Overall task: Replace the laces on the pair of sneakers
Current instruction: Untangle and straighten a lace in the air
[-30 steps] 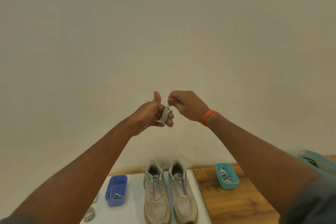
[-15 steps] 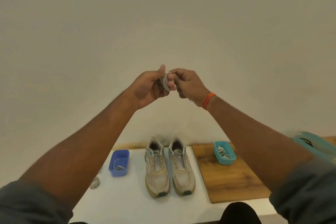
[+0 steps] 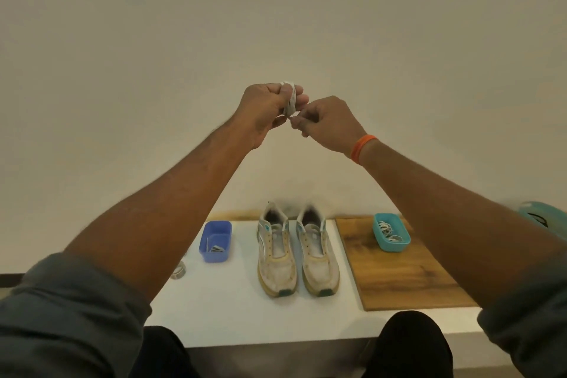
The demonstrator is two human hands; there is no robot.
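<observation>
Head view: left hand [image 3: 264, 110] grips flat coiled lace [image 3: 290, 98].

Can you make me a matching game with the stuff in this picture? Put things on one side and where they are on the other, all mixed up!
Things:
1. blue tub
2. teal tub
3. sneakers
4. coiled lace

Places:
A. on the wooden board
B. up in the air, wound round the fingers of the left hand
C. on the white table, left of the sneakers
D. side by side in the middle of the white table

Pairs: 1-C, 2-A, 3-D, 4-B
</observation>
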